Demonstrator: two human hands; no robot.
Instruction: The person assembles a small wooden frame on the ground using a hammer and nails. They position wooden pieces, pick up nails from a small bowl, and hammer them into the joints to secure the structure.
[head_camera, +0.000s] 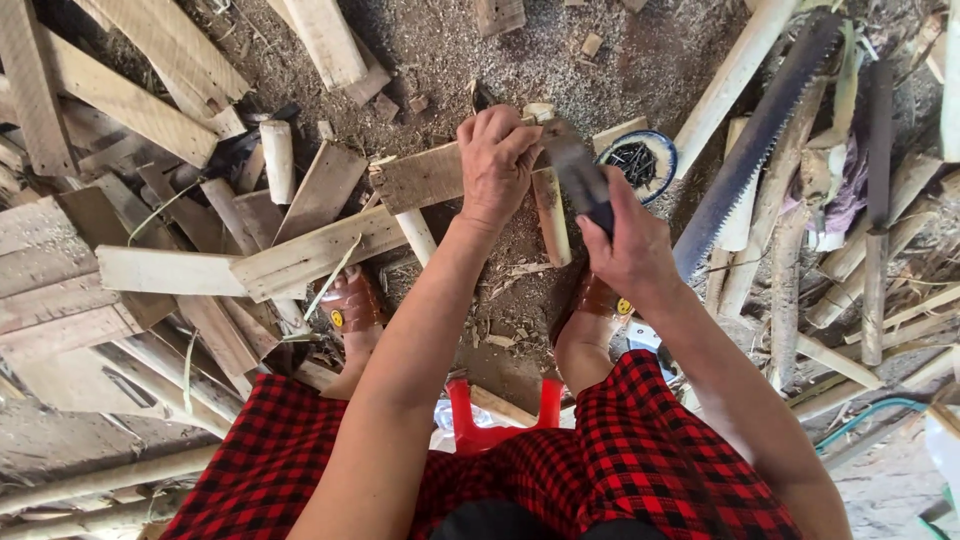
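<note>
Between my knees, over the sawdust floor (600, 60), I have the left hand (497, 160) clenched round the top of a short wooden stake (550, 215), standing it nearly upright with its lower end on the ground. The right hand (630, 250) grips the handle of a broad chopping blade (575, 170), whose edge lies against the stake just beside my left fingers. To do this well, I judge the blade should bite below the holding hand and travel away from it, in thin shavings. A bowl of nails (637, 158) sits close behind, and a long saw (760, 130) lies to the right; I would keep both out of the swing.
</note>
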